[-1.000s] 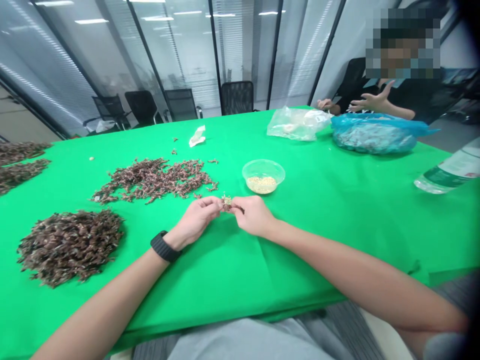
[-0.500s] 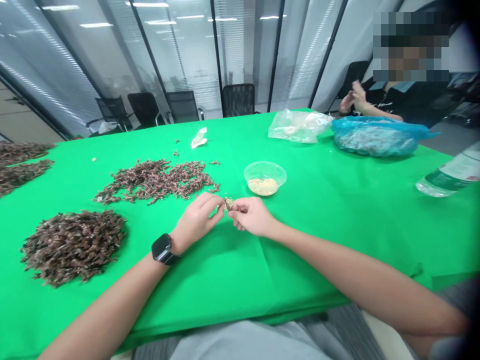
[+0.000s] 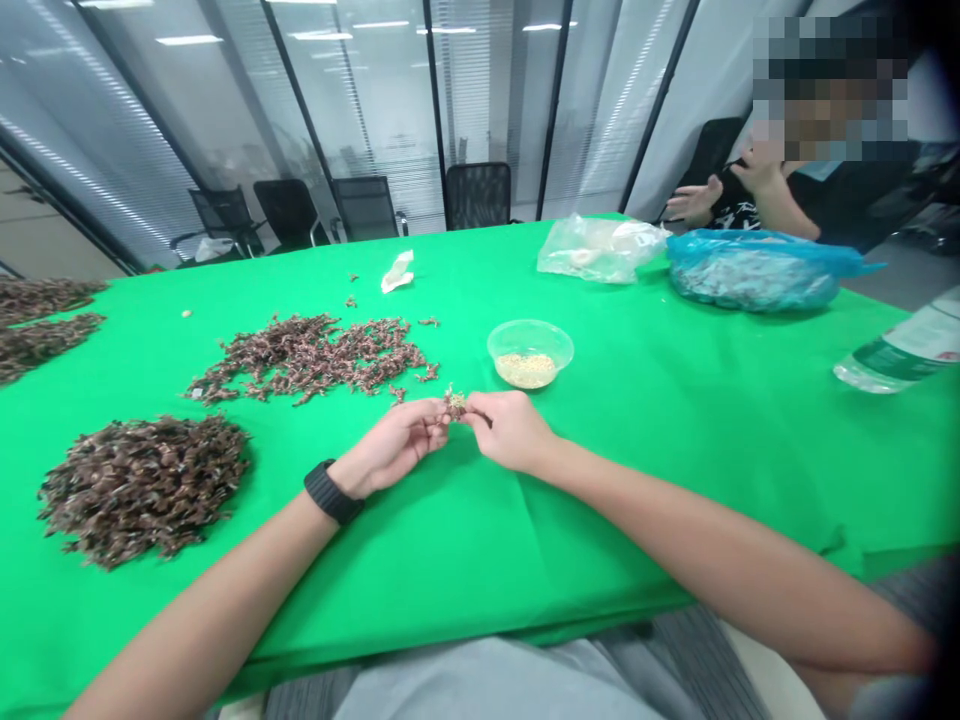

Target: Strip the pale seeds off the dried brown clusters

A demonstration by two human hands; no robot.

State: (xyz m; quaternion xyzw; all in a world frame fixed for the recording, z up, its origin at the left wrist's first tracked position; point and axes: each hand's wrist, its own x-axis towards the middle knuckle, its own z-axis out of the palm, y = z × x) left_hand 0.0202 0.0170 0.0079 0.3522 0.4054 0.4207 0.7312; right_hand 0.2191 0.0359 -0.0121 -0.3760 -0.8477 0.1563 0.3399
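Your left hand point(image 3: 397, 440) and right hand point(image 3: 511, 430) pinch brown piece point(image 3: 454, 404) (steadier, likely); bowl point(image 3: 530, 337) just far-right, probably for reach.

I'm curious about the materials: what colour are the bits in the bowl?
The bits are pale yellow, best seen in the head view.

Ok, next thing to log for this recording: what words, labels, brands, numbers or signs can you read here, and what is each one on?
None can be read; these bear marks only:
Bottle: green and white label, print too blurred to read.
Clear plastic bag: faint marks on a white patch, too small to read.
Dark top at the far right: white print, too small and blurred to read.
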